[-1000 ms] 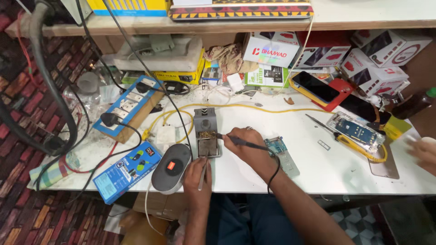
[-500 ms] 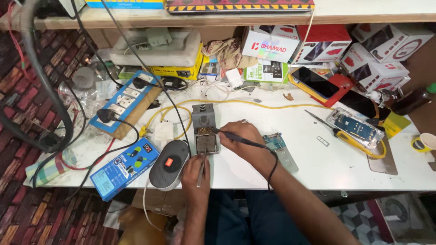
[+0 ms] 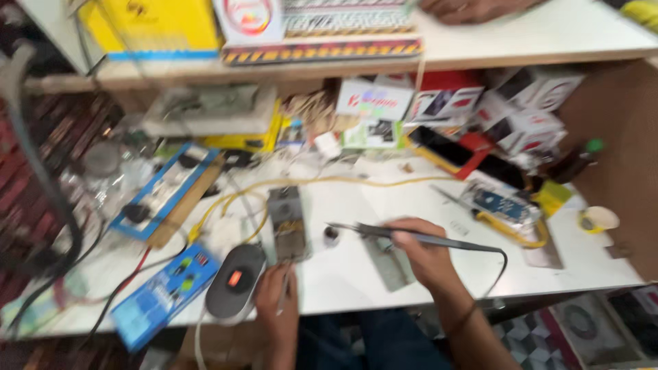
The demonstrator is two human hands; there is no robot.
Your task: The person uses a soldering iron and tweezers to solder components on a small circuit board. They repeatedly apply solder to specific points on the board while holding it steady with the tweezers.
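Observation:
My right hand [image 3: 423, 255] grips a slim dark soldering iron [image 3: 373, 231] like a pen, its tip pointing left and lifted off to the right of the small metal board holder [image 3: 288, 220]. Its black cord [image 3: 499, 262] loops back past my wrist. At the table's front edge my left hand [image 3: 276, 303] holds thin tweezers [image 3: 283, 288] just below the holder. A small dark round object [image 3: 332, 236] lies between the holder and the iron tip. The picture is blurred.
A black oval unit with an orange light [image 3: 235, 279] and a blue box [image 3: 164, 293] lie left of my hands. A blue power strip [image 3: 164, 192], yellow cable [image 3: 329, 182], phones [image 3: 445, 149], cartons [image 3: 521, 109] and a shelf [image 3: 384, 55] fill the back. Another person's hand [image 3: 473, 8] rests on the shelf.
My right hand has pulled the soldering iron to the right, away from the holder. The camera has tilted up and shifted, showing more of the shelf. My left hand stays near the front edge.

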